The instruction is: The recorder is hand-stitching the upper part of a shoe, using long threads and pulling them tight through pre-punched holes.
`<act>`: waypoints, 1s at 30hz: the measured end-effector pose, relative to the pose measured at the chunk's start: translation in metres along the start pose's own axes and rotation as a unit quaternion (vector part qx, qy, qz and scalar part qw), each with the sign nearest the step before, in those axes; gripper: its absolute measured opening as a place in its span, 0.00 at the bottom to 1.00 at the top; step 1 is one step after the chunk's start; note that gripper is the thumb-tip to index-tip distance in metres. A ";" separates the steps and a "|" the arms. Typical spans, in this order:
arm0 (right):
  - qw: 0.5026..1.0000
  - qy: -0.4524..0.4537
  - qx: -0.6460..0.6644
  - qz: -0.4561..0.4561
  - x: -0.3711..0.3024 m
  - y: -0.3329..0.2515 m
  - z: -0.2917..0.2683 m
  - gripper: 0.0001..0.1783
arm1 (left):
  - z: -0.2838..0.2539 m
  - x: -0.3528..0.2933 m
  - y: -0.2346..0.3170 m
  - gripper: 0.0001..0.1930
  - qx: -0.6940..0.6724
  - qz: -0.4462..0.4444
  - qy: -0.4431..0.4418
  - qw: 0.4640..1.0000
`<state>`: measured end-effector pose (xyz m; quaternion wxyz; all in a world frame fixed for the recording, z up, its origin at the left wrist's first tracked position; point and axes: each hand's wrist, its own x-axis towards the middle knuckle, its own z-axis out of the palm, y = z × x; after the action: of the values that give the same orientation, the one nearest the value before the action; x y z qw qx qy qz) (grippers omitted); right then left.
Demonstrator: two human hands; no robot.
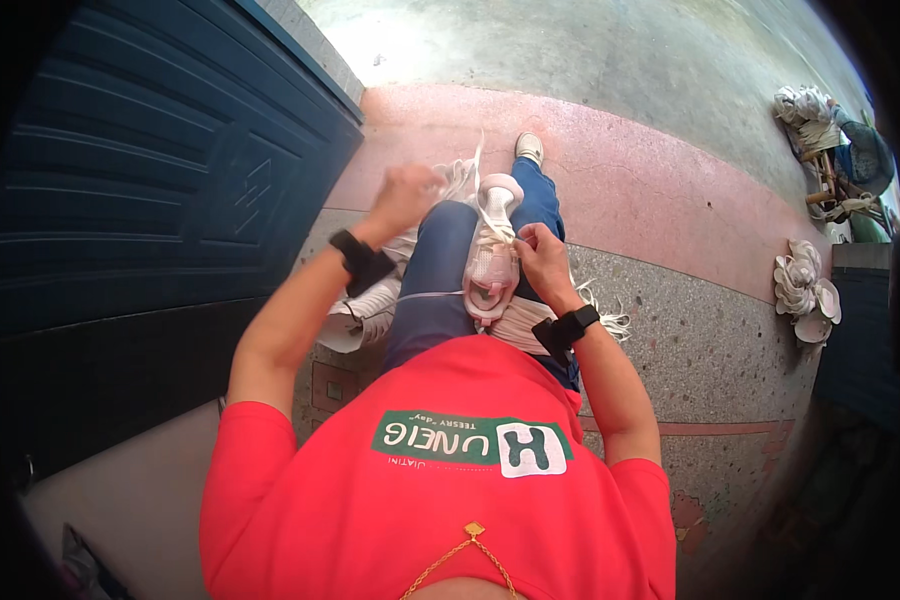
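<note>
A white and pink sneaker (493, 265) lies along my lap on the blue jeans, its toe and heel ends pointing away from and toward me. My right hand (543, 262) is at its right side, thumb and fingertips pinched on a white shoelace (506, 238) at the lacing. To the left of the sneaker, my left hand (410, 200) is raised and smeared by motion, so its fingers cannot be read. Near it, a loose white lace (480, 150) rises above the sneaker. A bundle of white laces (457, 178) shows just beyond that hand.
White shoes (355, 318) lie beside my left leg, and more loose laces (610, 318) hang at my right. A dark blue door (150, 180) stands close on the left. On the right are a pile of pale shoe pieces (805, 290) and a chair-like seat with bundles (840, 150).
</note>
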<state>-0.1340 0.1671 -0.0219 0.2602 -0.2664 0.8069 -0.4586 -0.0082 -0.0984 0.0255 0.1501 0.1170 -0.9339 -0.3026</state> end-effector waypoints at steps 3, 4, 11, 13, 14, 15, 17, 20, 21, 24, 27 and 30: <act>0.999 0.001 -0.026 -0.019 -0.002 0.004 0.003 0.13 | 0.048 -0.027 0.048 0.06 0.001 0.072 -0.059 0.996; 0.999 -0.002 -0.026 -0.024 -0.001 0.002 0.005 0.13 | 0.055 -0.032 0.062 0.05 0.013 0.062 -0.039 0.997; 0.980 -0.068 0.171 0.071 0.017 0.025 0.010 0.11 | 0.073 -0.033 0.081 0.04 0.071 -0.008 -0.048 0.996; 0.977 -0.077 0.185 0.078 0.019 0.027 0.008 0.10 | 0.076 -0.038 0.080 0.04 0.088 -0.030 -0.073 0.993; 0.981 -0.075 0.164 0.065 0.019 0.022 0.006 0.09 | 0.079 -0.044 0.078 0.05 0.098 -0.040 -0.082 0.991; 0.995 -0.055 0.086 0.019 0.018 0.018 0.004 0.09 | 0.081 -0.048 0.076 0.05 0.109 -0.050 -0.091 0.989; 0.999 -0.022 -0.012 -0.034 0.014 0.004 0.000 0.08 | 0.086 -0.052 0.071 0.05 0.109 -0.037 -0.074 0.991; 0.999 0.003 -0.028 -0.034 0.008 -0.004 0.000 0.09 | 0.087 -0.051 0.077 0.06 0.082 -0.025 -0.019 0.996; 1.000 0.000 -0.006 -0.024 0.006 -0.004 0.001 0.09 | 0.086 -0.049 0.080 0.06 0.068 -0.023 0.005 0.997; 1.000 0.014 -0.011 -0.012 0.005 0.002 0.001 0.11 | 0.080 -0.031 0.089 0.05 0.119 0.047 -0.017 0.992; 0.998 -0.008 -0.069 -0.010 0.003 0.004 0.003 0.12 | 0.078 -0.016 0.082 0.03 0.170 0.092 -0.063 0.979; 0.995 -0.061 -0.075 -0.022 0.001 0.013 0.000 0.13 | 0.078 -0.005 0.072 0.05 0.192 0.121 -0.095 0.969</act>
<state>-0.1374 0.1718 -0.0335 0.2781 -0.3309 0.8155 -0.3848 -0.0405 0.0011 0.0075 0.0713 0.0007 -0.9918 -0.1065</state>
